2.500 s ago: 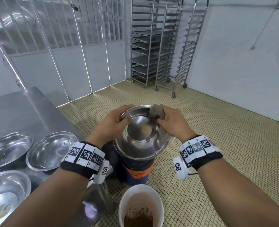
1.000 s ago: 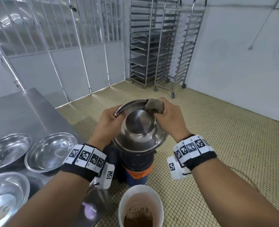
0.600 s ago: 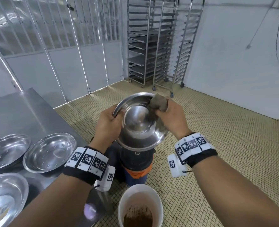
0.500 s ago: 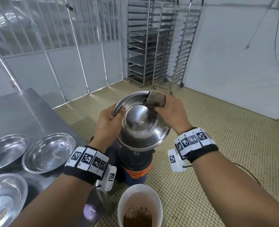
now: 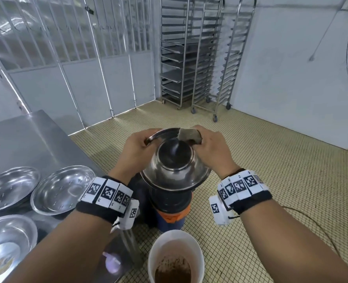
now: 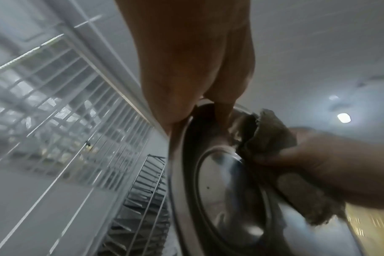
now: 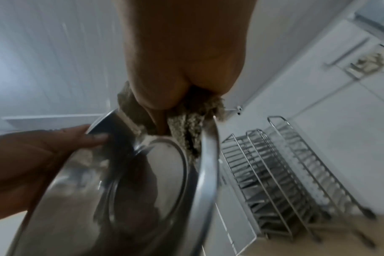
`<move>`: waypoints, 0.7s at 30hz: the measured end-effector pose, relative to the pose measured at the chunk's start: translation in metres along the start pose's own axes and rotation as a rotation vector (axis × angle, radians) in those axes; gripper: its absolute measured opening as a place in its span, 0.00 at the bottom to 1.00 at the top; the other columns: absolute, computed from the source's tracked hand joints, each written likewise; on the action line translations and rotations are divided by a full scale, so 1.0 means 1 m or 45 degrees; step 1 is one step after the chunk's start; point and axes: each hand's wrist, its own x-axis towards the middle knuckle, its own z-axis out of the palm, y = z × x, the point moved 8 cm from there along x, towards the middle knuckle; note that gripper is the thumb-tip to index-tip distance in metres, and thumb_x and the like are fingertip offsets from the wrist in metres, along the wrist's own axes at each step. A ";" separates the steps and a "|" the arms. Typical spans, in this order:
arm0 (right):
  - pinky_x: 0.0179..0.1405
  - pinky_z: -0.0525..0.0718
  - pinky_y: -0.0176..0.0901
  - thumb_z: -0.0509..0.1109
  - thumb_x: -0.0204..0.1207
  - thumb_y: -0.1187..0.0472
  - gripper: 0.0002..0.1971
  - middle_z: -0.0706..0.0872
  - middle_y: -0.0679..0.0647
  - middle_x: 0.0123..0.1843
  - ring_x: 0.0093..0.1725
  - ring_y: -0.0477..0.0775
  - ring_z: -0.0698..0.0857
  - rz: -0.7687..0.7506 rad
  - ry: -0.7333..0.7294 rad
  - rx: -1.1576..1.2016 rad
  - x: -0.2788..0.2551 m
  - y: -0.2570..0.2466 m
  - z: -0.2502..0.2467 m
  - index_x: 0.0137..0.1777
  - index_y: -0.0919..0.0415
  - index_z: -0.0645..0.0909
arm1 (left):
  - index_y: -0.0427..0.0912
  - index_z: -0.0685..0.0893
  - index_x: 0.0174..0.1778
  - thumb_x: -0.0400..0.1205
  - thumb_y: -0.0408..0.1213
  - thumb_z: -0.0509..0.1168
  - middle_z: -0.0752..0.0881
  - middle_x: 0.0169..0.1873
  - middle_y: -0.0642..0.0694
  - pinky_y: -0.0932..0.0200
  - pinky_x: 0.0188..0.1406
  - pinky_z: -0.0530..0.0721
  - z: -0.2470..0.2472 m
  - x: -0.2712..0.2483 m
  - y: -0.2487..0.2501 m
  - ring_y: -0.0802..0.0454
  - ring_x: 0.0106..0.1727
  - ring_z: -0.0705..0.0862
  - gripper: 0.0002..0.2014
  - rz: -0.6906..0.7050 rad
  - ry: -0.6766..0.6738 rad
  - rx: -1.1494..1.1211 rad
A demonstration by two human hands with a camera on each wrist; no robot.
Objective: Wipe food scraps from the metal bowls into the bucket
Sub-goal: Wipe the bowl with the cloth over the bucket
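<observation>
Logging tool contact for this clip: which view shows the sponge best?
The left wrist view: the sponge shows its texture, pinched by the right hand against the bowl. The right wrist view has fingers covering it; the head view shows it small at the rim.

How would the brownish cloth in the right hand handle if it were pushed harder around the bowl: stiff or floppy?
Probably floppy: the cloth bunches and folds where the right hand grips it. Its fuzzy, frayed edge suggests soft fabric that should mould to the curve of the metal bowl. It looks light and likely grips rather than slides.
</observation>
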 end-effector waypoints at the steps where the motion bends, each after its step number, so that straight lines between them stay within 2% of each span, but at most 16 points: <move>1: 0.35 0.73 0.21 0.77 0.77 0.63 0.12 0.87 0.41 0.39 0.38 0.36 0.84 0.012 0.050 0.049 -0.002 -0.001 -0.002 0.58 0.51 0.84 | 0.57 0.93 0.51 0.87 0.33 0.70 0.94 0.40 0.57 0.67 0.41 0.85 -0.002 0.001 0.000 0.61 0.42 0.91 0.12 -0.024 0.039 -0.062; 4: 0.39 0.74 0.16 0.77 0.79 0.59 0.11 0.83 0.34 0.41 0.40 0.26 0.83 0.140 0.259 0.311 -0.013 0.010 -0.006 0.59 0.52 0.83 | 0.47 0.94 0.47 0.86 0.32 0.71 0.92 0.35 0.51 0.62 0.37 0.84 -0.012 -0.001 -0.010 0.55 0.36 0.88 0.08 -0.096 0.233 -0.285; 6: 0.39 0.74 0.15 0.75 0.81 0.55 0.11 0.84 0.33 0.43 0.40 0.26 0.82 0.237 0.270 0.354 -0.021 0.019 0.002 0.62 0.54 0.84 | 0.48 0.93 0.45 0.86 0.31 0.69 0.91 0.33 0.52 0.59 0.37 0.84 -0.018 -0.002 -0.024 0.56 0.35 0.87 0.10 -0.144 0.346 -0.356; 7: 0.38 0.74 0.16 0.74 0.82 0.53 0.12 0.85 0.35 0.43 0.41 0.28 0.82 0.268 0.251 0.341 -0.024 0.024 0.007 0.62 0.55 0.85 | 0.50 0.92 0.48 0.86 0.32 0.69 0.92 0.37 0.53 0.59 0.39 0.85 -0.019 -0.002 -0.029 0.57 0.38 0.89 0.09 -0.161 0.383 -0.348; 9: 0.36 0.74 0.16 0.73 0.83 0.55 0.10 0.85 0.38 0.42 0.40 0.31 0.81 0.296 0.260 0.299 -0.027 0.029 0.010 0.60 0.57 0.85 | 0.56 0.89 0.56 0.86 0.39 0.70 0.90 0.50 0.52 0.57 0.47 0.86 -0.024 -0.005 -0.031 0.56 0.49 0.89 0.07 -0.126 0.481 -0.147; 10: 0.35 0.74 0.17 0.72 0.83 0.55 0.09 0.84 0.39 0.41 0.38 0.31 0.80 0.295 0.278 0.271 -0.027 0.030 0.009 0.59 0.58 0.85 | 0.57 0.86 0.57 0.86 0.42 0.71 0.87 0.53 0.51 0.56 0.49 0.85 -0.029 -0.009 -0.026 0.55 0.51 0.86 0.06 -0.087 0.572 -0.005; 11: 0.34 0.74 0.18 0.72 0.83 0.56 0.08 0.83 0.40 0.39 0.37 0.32 0.79 0.284 0.292 0.237 -0.026 0.030 0.008 0.58 0.58 0.84 | 0.54 0.85 0.54 0.86 0.44 0.70 0.86 0.51 0.49 0.55 0.48 0.85 -0.033 -0.016 -0.020 0.54 0.49 0.84 0.03 -0.054 0.662 0.074; 12: 0.33 0.74 0.21 0.72 0.84 0.56 0.08 0.83 0.41 0.38 0.35 0.34 0.79 0.262 0.307 0.200 -0.026 0.028 0.006 0.58 0.58 0.83 | 0.49 0.85 0.49 0.87 0.46 0.69 0.86 0.45 0.46 0.54 0.45 0.84 -0.033 -0.021 -0.017 0.53 0.44 0.83 0.06 -0.060 0.705 0.093; 13: 0.31 0.75 0.25 0.71 0.84 0.56 0.08 0.84 0.44 0.37 0.33 0.37 0.79 0.238 0.323 0.162 -0.026 0.027 0.004 0.58 0.58 0.83 | 0.43 0.85 0.43 0.88 0.49 0.67 0.86 0.39 0.42 0.53 0.42 0.82 -0.028 -0.024 -0.017 0.52 0.39 0.82 0.14 -0.123 0.682 0.058; 15: 0.27 0.80 0.39 0.70 0.85 0.56 0.09 0.85 0.49 0.34 0.28 0.44 0.81 0.183 0.335 0.076 -0.026 0.024 0.003 0.60 0.60 0.82 | 0.35 0.87 0.39 0.88 0.57 0.65 0.86 0.31 0.40 0.50 0.43 0.82 -0.008 -0.028 -0.033 0.47 0.35 0.83 0.27 -0.458 0.547 -0.296; 17: 0.24 0.83 0.44 0.69 0.86 0.56 0.10 0.86 0.51 0.32 0.26 0.48 0.83 0.098 0.266 -0.020 -0.029 0.016 0.008 0.63 0.59 0.81 | 0.33 0.90 0.49 0.83 0.66 0.65 0.89 0.32 0.42 0.48 0.46 0.87 0.022 -0.033 -0.050 0.45 0.36 0.87 0.33 -0.871 0.379 -0.768; 18: 0.26 0.85 0.46 0.69 0.86 0.58 0.11 0.87 0.52 0.33 0.27 0.50 0.84 0.049 0.193 -0.054 -0.032 0.010 0.014 0.65 0.58 0.80 | 0.33 0.89 0.54 0.81 0.68 0.66 0.91 0.33 0.42 0.48 0.47 0.89 0.034 -0.033 -0.054 0.44 0.35 0.88 0.35 -0.997 0.321 -0.948; 19: 0.30 0.88 0.49 0.70 0.84 0.60 0.14 0.89 0.53 0.36 0.30 0.52 0.86 0.010 0.101 -0.081 -0.036 0.005 0.022 0.69 0.57 0.79 | 0.33 0.88 0.55 0.81 0.67 0.68 0.92 0.35 0.41 0.48 0.47 0.90 0.042 -0.032 -0.053 0.44 0.35 0.88 0.34 -1.073 0.312 -1.086; 21: 0.39 0.91 0.51 0.71 0.82 0.62 0.23 0.91 0.54 0.42 0.36 0.55 0.88 -0.059 -0.082 -0.130 -0.045 -0.002 0.041 0.76 0.54 0.75 | 0.33 0.86 0.52 0.85 0.55 0.69 0.92 0.36 0.39 0.50 0.44 0.90 0.044 -0.030 -0.055 0.45 0.34 0.87 0.23 -1.146 0.374 -1.219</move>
